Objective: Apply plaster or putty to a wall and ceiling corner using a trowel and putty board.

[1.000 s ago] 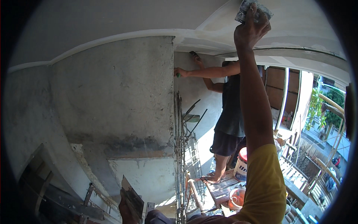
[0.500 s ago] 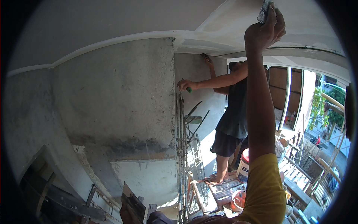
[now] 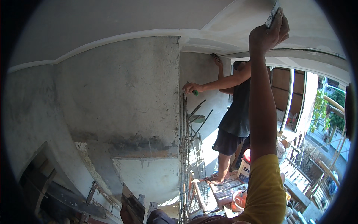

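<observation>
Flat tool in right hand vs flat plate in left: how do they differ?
The flat tool is raised near the ceiling; the flat plate is low, near the picture's bottom edge. The flat tool looks pale and mottled; the flat plate looks mostly dark. Both are hand-held.

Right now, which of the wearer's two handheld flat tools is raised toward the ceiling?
The pale-smeared blade in the right hand; the dark flat plate in the left hand is low, near the picture's bottom edge.

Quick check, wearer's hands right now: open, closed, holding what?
Left hand: closed on a dark plate.
Right hand: raised, closed on a smeared blade.
</observation>
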Demonstrator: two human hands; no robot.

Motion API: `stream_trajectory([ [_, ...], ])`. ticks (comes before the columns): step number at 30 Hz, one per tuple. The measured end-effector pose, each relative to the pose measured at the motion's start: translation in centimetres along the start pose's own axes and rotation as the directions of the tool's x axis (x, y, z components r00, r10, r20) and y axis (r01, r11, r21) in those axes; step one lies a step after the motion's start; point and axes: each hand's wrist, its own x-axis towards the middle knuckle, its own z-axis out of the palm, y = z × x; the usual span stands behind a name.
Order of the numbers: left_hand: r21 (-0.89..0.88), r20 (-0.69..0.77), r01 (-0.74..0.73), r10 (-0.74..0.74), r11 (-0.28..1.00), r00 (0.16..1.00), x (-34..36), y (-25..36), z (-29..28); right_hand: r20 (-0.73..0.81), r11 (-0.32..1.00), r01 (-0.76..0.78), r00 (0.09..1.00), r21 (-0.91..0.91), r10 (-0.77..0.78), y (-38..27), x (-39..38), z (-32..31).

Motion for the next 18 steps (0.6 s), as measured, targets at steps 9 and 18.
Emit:
stream_trajectory([
  [9, 0.237, -0.205, -0.150, 0.201, 0.960, 0.958, 0.0, -1.0, 1.0, 0.681, 0.936, 0.148, 0.723, -0.319, 0.118, 2.0, -10.7, 0.2],
  [18, 0.274, -0.291, -0.174, 0.254, 0.946, 0.922, 0.1, -1.6, 0.8, 0.296, 0.984, -0.181, 0.939, 0.000, 0.172, 1.0, -11.0, 2.7],
])
